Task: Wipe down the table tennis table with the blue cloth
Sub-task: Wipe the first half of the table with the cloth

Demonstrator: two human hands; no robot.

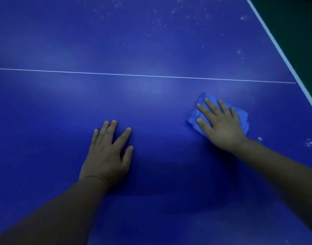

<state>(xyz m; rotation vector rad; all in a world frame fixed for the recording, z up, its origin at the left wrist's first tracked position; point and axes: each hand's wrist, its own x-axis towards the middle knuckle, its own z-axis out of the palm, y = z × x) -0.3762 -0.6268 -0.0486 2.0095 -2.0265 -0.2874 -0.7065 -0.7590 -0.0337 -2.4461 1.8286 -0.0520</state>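
The right hand (222, 124) covers most of the blue cloth (244, 121); only its edges show. Both forearms (45, 218) are cropped at 4 and 7 o'clock. The table (151, 41) runs past the frame. Specks (158, 20) at 1 o'clock are too small to identify.

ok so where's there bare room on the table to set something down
Bare table lies left of the left hand, between it and the right hand, and up to the thin white line. Past that line it is bare too, with white specks at far right. Tightest: the blue cloth under the right hand, near the white edge stripe.
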